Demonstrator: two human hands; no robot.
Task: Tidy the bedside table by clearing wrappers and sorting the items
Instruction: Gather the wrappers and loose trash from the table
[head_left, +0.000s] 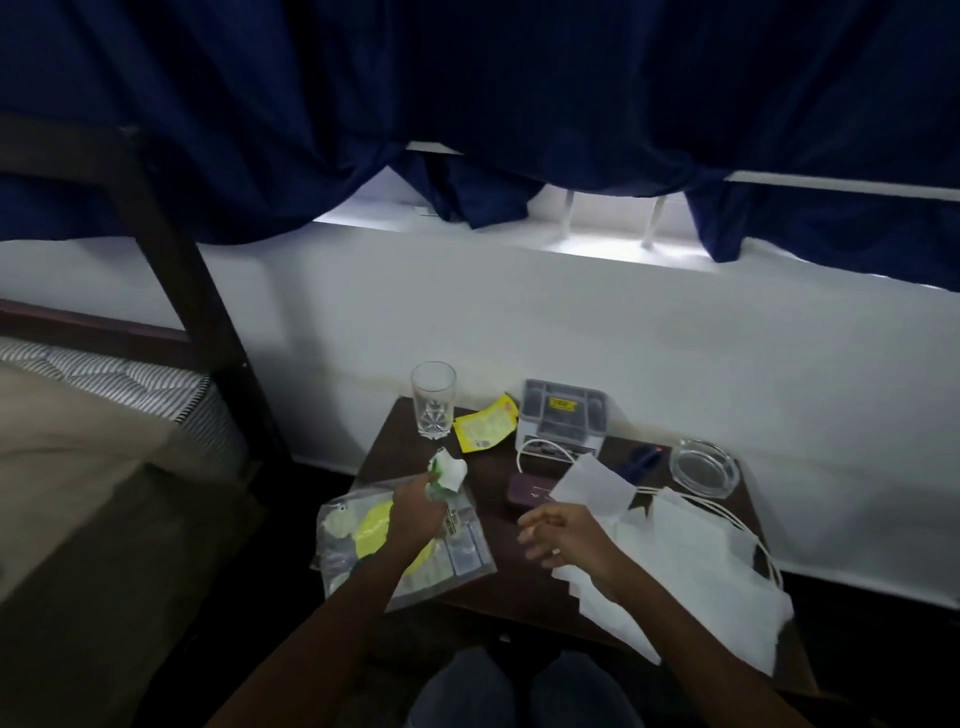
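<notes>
– On the bedside table (511, 582), nine o'clock side: crumpled wrapper (445, 474) pinched by left hand (415, 514), over the clear pouch (462, 551).
– Right hand (563, 535)?
– Three o'clock of it, fingers slack, holding nothing. Hazard: glass (434, 400) at twelve o'clock; a careless sweep could topple it.

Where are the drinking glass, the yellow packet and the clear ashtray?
drinking glass (434, 400), head view, middle of its side wall.
yellow packet (485, 425), head view, centre of its printed face.
clear ashtray (701, 488), head view, its front rim.
</notes>
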